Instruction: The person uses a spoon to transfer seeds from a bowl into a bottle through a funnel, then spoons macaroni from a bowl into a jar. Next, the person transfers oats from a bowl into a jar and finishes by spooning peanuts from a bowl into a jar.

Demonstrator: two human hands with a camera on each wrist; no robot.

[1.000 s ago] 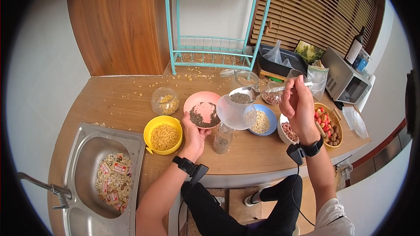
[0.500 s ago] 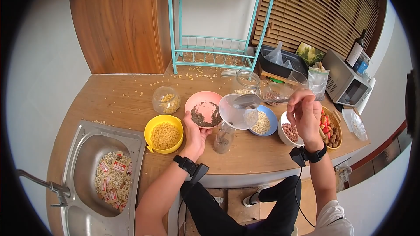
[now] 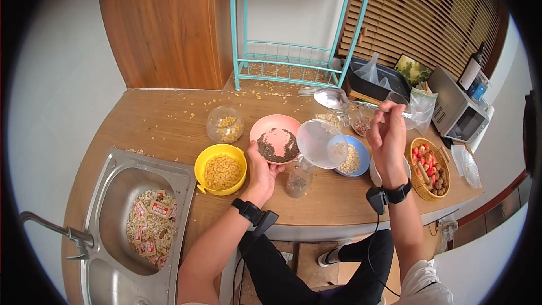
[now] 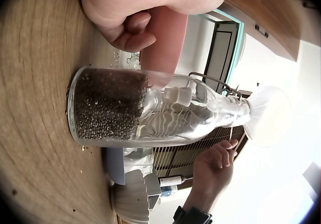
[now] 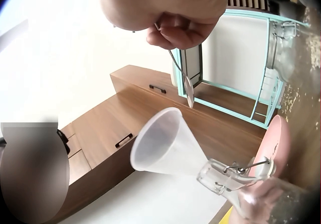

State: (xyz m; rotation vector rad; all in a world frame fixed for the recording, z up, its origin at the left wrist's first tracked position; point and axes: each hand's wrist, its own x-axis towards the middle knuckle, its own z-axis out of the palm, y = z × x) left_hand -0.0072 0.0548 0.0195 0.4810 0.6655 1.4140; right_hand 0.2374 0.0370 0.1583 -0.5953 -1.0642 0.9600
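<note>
My left hand [image 3: 263, 177] holds the edge of a pink bowl [image 3: 272, 122] with dark seeds in it. Beside it stands a clear swing-top bottle [image 4: 165, 111], its lower part filled with dark seeds. A translucent funnel [image 5: 168, 143] sits in the bottle's mouth. My right hand [image 3: 388, 144] pinches the handle of a metal spoon [image 3: 332, 99], raised above and behind the funnel. In the right wrist view the spoon [image 5: 188, 91] hangs from the curled fingers, apart from the funnel; no seeds can be made out on it.
A yellow bowl of pasta [image 3: 243, 178] and a glass jar [image 3: 225, 125] stand left, near the sink [image 3: 183, 192]. On the right are a blue plate of oats [image 3: 366, 160], a partly hidden white bowl and a basket [image 3: 429, 192]. A turquoise rack [image 3: 237, 34] stands behind.
The spoon first came down over the funnel with its bowl tilted, then rose up and back from it. The head view has shifted slightly; my left hand still holds the pink bowl.
</note>
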